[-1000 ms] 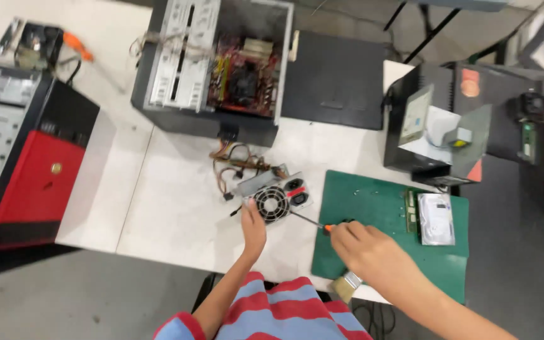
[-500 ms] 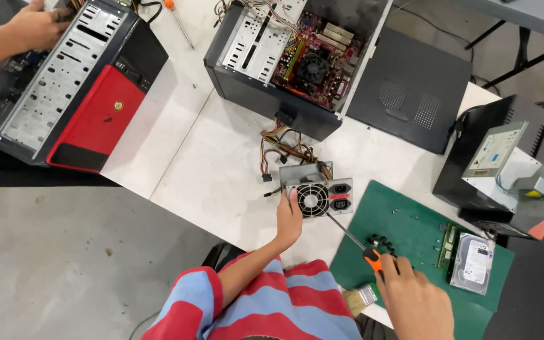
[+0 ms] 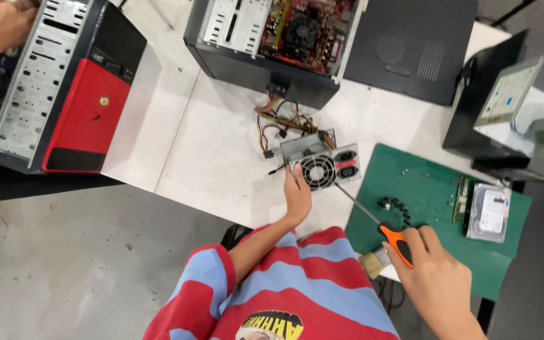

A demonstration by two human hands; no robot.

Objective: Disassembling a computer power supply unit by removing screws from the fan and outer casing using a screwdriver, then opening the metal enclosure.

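A grey power supply unit (image 3: 322, 160) with a round fan grille lies on the white table (image 3: 209, 157), its coloured cable bundle (image 3: 281, 123) trailing behind it. My left hand (image 3: 297, 194) rests against the unit's near left corner, steadying it. My right hand (image 3: 432, 274) grips the orange handle of a screwdriver (image 3: 373, 217). The long shaft points up and left, and its tip touches the unit's front face near the fan.
An open black computer case (image 3: 266, 38) with a red motherboard stands behind the unit. A red-fronted case (image 3: 58, 82) sits at left, with another person's hand (image 3: 1, 25) on it. A green mat (image 3: 436, 208) holds a hard drive (image 3: 489, 211), memory stick and screws. More black cases stand right.
The view has swung and come closer. My right hand still holds the screwdriver, whose tip now reaches the power supply's front. My left hand stays on the unit.
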